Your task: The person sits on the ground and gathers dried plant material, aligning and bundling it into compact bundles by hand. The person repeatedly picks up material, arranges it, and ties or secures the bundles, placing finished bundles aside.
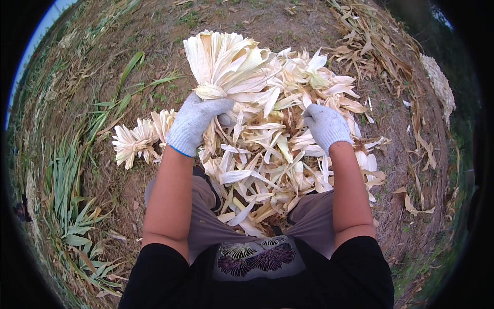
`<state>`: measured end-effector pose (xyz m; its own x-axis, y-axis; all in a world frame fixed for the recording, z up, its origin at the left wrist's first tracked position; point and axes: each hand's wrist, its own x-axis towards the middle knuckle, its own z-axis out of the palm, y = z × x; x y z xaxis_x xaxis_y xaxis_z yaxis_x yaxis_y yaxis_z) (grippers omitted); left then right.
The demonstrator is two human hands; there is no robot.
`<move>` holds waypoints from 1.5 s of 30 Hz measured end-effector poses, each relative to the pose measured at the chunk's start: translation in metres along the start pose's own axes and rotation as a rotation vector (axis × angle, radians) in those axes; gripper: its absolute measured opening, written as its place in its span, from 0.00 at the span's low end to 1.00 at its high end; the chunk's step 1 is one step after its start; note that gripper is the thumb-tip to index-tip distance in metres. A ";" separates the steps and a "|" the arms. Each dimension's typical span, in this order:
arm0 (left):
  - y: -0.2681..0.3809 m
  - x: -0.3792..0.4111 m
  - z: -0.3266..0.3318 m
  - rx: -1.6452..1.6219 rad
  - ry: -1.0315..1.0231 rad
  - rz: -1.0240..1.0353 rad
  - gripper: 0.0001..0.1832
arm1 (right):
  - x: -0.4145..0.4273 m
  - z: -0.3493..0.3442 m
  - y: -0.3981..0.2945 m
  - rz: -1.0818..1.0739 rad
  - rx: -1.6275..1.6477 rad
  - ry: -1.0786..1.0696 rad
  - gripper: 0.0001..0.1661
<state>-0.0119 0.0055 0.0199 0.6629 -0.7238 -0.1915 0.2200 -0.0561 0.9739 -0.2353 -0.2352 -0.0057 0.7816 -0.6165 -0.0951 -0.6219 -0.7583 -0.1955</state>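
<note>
My left hand (200, 116), in a pale knit work glove, grips a fanned bundle of dry corn husks (225, 63) at its narrow base. The husks spread away from me above the fist. My right hand (326, 123), gloved the same way, hovers over or touches the right part of a loose corn husk pile (266, 154). Its fingers are curled, and their tips are hidden, so I cannot tell if a husk is between them. The pile lies on the ground in front of me and between my legs.
More gathered husk bunches (135, 141) lie left of my left wrist. Green cut stalks (67, 174) run along the left side. Dry leaves and stalks (370, 42) form a row at upper right, with a pale heap (438, 85) beyond. Bare soil (254, 19) shows ahead.
</note>
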 end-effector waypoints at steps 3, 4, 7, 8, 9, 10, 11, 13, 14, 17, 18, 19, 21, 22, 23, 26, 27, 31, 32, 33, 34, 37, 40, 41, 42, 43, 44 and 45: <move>0.000 0.000 0.000 0.066 0.012 0.019 0.10 | -0.002 -0.005 0.002 0.019 0.147 0.177 0.25; -0.001 -0.001 0.001 0.112 0.009 0.042 0.10 | -0.003 -0.008 -0.001 0.004 0.261 0.264 0.32; -0.003 -0.004 0.010 0.223 -0.024 0.049 0.11 | -0.008 -0.013 -0.018 -0.079 0.754 0.218 0.40; -0.004 -0.005 0.015 0.230 -0.037 0.042 0.10 | -0.010 -0.012 -0.024 -0.107 0.846 0.182 0.44; -0.006 -0.006 0.019 0.226 -0.057 0.061 0.10 | -0.013 -0.007 -0.033 -0.150 0.798 0.224 0.41; -0.008 -0.008 0.024 0.231 -0.101 0.067 0.10 | -0.013 -0.003 -0.039 -0.100 0.747 0.241 0.39; -0.010 -0.008 0.028 0.291 -0.084 0.030 0.11 | -0.012 0.001 -0.042 -0.101 0.707 0.272 0.38; -0.012 -0.007 0.031 0.367 -0.093 0.021 0.14 | -0.001 0.002 -0.037 -0.077 0.663 0.227 0.29; -0.012 -0.006 0.030 0.408 -0.115 0.007 0.14 | 0.005 0.002 -0.032 -0.084 0.751 0.276 0.27; -0.009 -0.005 0.024 0.185 -0.068 -0.009 0.12 | 0.014 -0.001 -0.007 0.047 1.049 0.331 0.20; -0.008 -0.005 0.023 0.044 -0.023 0.020 0.09 | 0.016 -0.005 0.004 0.068 0.827 0.341 0.21; -0.007 -0.006 0.021 -0.010 -0.012 0.000 0.08 | 0.016 -0.008 0.011 0.055 0.618 0.376 0.22; -0.004 -0.008 0.018 -0.117 0.004 -0.034 0.07 | 0.009 -0.002 0.011 -0.108 0.176 0.457 0.25; -0.004 -0.009 0.018 -0.161 0.012 -0.032 0.07 | 0.004 0.001 0.006 -0.117 -0.040 0.444 0.27; -0.004 -0.010 0.018 -0.163 0.012 -0.046 0.08 | -0.001 0.003 0.001 -0.157 0.172 0.351 0.28; -0.005 -0.013 0.021 -0.192 -0.005 -0.077 0.11 | -0.012 0.006 -0.028 -0.174 0.715 0.036 0.31; -0.007 -0.013 0.024 -0.206 -0.021 -0.081 0.11 | -0.016 0.008 -0.041 -0.229 0.840 0.050 0.31; -0.012 -0.011 0.034 -0.100 -0.138 -0.103 0.11 | -0.023 0.010 -0.076 -0.256 1.151 0.102 0.26; -0.017 -0.013 0.040 -0.173 -0.144 -0.034 0.14 | -0.024 0.011 -0.079 -0.227 1.104 0.123 0.18; -0.019 -0.014 0.043 -0.184 -0.147 -0.043 0.15 | -0.024 0.011 -0.081 -0.218 1.075 0.153 0.17; -0.020 -0.015 0.045 -0.194 -0.148 -0.053 0.15 | -0.023 0.011 -0.083 -0.236 1.039 0.188 0.16; -0.022 -0.015 0.047 -0.157 -0.190 -0.056 0.17 | -0.022 0.012 -0.083 -0.316 0.927 0.347 0.12; -0.021 -0.016 0.050 -0.100 -0.174 -0.025 0.18 | -0.021 0.011 -0.080 -0.445 0.811 0.497 0.11; -0.021 -0.015 0.050 -0.084 -0.170 -0.022 0.18 | -0.020 0.011 -0.080 -0.468 0.799 0.523 0.11; -0.020 -0.015 0.051 -0.070 -0.177 -0.018 0.18 | -0.020 0.010 -0.080 -0.489 0.787 0.550 0.12; -0.020 -0.016 0.052 -0.061 -0.146 -0.015 0.19 | -0.020 0.010 -0.080 -0.508 0.774 0.579 0.12; -0.020 -0.016 0.052 -0.054 -0.126 -0.010 0.19 | -0.020 0.009 -0.080 -0.508 0.736 0.594 0.12; -0.021 -0.017 0.053 -0.062 -0.114 0.014 0.19 | -0.020 0.009 -0.081 -0.507 0.698 0.609 0.13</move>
<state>-0.0661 -0.0177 0.0094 0.5817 -0.7976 -0.1594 0.2571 -0.0056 0.9664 -0.2004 -0.1597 0.0033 0.6656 -0.4104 0.6233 0.0880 -0.7862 -0.6117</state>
